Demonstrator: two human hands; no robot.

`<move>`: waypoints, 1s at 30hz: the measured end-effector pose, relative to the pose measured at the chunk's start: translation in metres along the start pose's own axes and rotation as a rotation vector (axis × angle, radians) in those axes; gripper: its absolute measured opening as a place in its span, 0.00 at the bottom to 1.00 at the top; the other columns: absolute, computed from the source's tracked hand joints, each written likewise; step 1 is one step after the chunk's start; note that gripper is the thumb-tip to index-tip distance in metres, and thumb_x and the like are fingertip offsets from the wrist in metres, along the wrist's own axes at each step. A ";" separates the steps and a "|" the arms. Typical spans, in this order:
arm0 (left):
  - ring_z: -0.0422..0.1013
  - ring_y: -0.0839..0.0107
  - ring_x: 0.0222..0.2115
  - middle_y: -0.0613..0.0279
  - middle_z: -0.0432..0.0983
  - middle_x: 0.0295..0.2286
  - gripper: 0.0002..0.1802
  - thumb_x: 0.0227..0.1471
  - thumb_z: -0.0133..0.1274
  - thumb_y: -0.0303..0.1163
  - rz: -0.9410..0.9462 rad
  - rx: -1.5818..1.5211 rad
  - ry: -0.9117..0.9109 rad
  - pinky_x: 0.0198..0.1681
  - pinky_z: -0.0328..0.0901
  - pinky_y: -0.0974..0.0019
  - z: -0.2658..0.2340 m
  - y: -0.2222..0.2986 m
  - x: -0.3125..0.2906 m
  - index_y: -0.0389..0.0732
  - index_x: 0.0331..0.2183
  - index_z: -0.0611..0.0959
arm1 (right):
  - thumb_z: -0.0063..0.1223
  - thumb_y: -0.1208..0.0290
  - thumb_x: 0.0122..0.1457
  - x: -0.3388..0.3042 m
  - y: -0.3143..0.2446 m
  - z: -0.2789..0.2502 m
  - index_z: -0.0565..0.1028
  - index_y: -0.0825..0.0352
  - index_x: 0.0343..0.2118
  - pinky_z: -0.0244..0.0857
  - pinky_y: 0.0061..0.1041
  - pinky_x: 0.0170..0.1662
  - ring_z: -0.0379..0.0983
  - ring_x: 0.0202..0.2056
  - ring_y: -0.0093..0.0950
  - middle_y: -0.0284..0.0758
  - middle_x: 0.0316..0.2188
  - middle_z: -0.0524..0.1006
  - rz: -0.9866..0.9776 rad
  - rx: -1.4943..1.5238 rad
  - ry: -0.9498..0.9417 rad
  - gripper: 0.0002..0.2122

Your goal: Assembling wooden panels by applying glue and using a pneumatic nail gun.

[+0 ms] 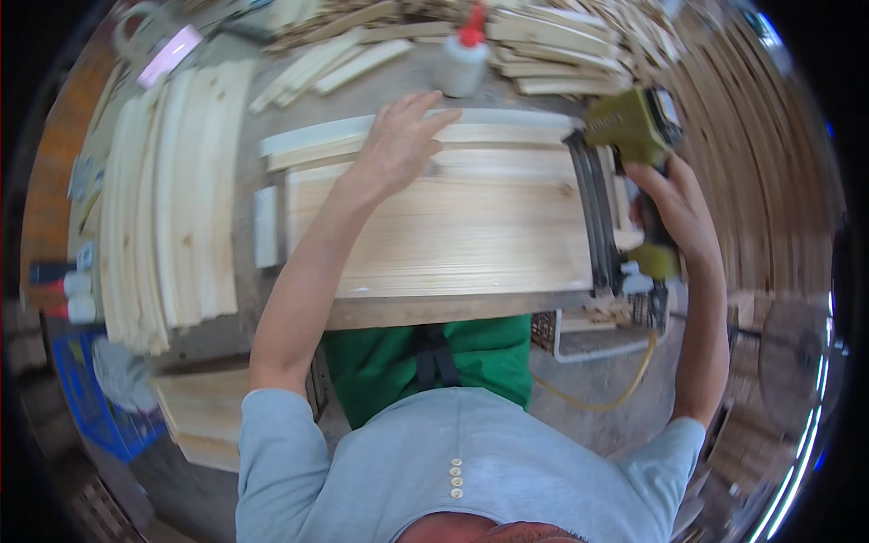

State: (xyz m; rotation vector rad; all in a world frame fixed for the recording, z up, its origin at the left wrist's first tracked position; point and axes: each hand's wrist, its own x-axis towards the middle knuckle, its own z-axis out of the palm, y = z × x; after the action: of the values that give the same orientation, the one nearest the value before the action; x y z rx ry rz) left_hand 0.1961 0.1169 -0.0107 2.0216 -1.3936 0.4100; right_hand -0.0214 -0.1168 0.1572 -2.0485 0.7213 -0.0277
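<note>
Fingers [439, 121] loosely spread, a person's left hand [398, 149] lies over the far edge of a pale wooden panel [444, 226] on the surface [348, 104], while the right hand [679, 206] grips an olive-green nail gun [625, 125] at the panel's right end. Just beyond the left hand stands a red-tipped white bottle [463, 71]; pale boards [199, 199] lie to that hand's left, wood strips [566, 54] beyond both hands.

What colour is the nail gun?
The nail gun is olive green with black parts; it shows best in the head view, the only one.
</note>
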 end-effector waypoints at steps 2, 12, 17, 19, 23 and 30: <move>0.66 0.55 0.51 0.51 0.72 0.48 0.18 0.47 0.57 0.28 -0.135 0.088 -0.035 0.55 0.59 0.55 -0.060 -0.031 -0.027 0.43 0.43 0.82 | 0.52 0.64 0.58 -0.002 -0.015 0.020 0.71 0.70 0.38 0.61 0.20 0.20 0.67 0.16 0.19 0.31 0.18 0.71 -0.019 0.046 -0.043 0.13; 0.73 0.59 0.38 0.54 0.76 0.36 0.11 0.50 0.56 0.28 -0.668 -0.107 -0.017 0.44 0.66 0.62 -0.134 -0.074 -0.111 0.37 0.37 0.84 | 0.53 0.67 0.57 0.032 -0.103 0.159 0.72 0.75 0.36 0.67 0.20 0.21 0.72 0.18 0.20 0.34 0.20 0.73 -0.264 0.057 -0.469 0.13; 0.73 0.69 0.37 0.59 0.74 0.36 0.12 0.50 0.58 0.28 -0.705 -0.198 0.040 0.42 0.66 0.69 -0.130 -0.077 -0.117 0.37 0.39 0.85 | 0.53 0.67 0.56 0.046 -0.128 0.206 0.72 0.79 0.33 0.68 0.21 0.20 0.74 0.18 0.22 0.38 0.23 0.76 -0.261 -0.003 -0.524 0.15; 0.73 0.69 0.37 0.59 0.73 0.36 0.12 0.50 0.58 0.28 -0.711 -0.210 0.063 0.42 0.67 0.69 -0.129 -0.076 -0.117 0.37 0.39 0.85 | 0.53 0.67 0.56 0.046 -0.132 0.216 0.72 0.79 0.33 0.69 0.21 0.20 0.74 0.19 0.22 0.38 0.24 0.76 -0.269 -0.008 -0.529 0.15; 0.72 0.70 0.37 0.60 0.73 0.37 0.12 0.50 0.58 0.28 -0.753 -0.254 0.059 0.42 0.67 0.69 -0.129 -0.075 -0.117 0.38 0.39 0.85 | 0.52 0.67 0.56 0.045 -0.136 0.222 0.73 0.79 0.33 0.69 0.21 0.19 0.74 0.18 0.21 0.37 0.22 0.76 -0.281 -0.064 -0.500 0.15; 0.74 0.66 0.33 0.58 0.73 0.35 0.10 0.49 0.57 0.26 -0.677 -0.198 0.110 0.39 0.69 0.67 -0.124 -0.078 -0.120 0.38 0.37 0.85 | 0.52 0.64 0.57 0.045 -0.135 0.227 0.72 0.75 0.34 0.66 0.20 0.20 0.72 0.17 0.20 0.33 0.17 0.73 -0.285 -0.104 -0.487 0.15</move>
State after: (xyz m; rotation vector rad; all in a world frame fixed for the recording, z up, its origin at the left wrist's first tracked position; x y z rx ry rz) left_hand 0.2335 0.3025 -0.0139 2.1140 -0.5917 0.0740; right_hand 0.1470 0.0886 0.1229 -2.1250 0.1304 0.3407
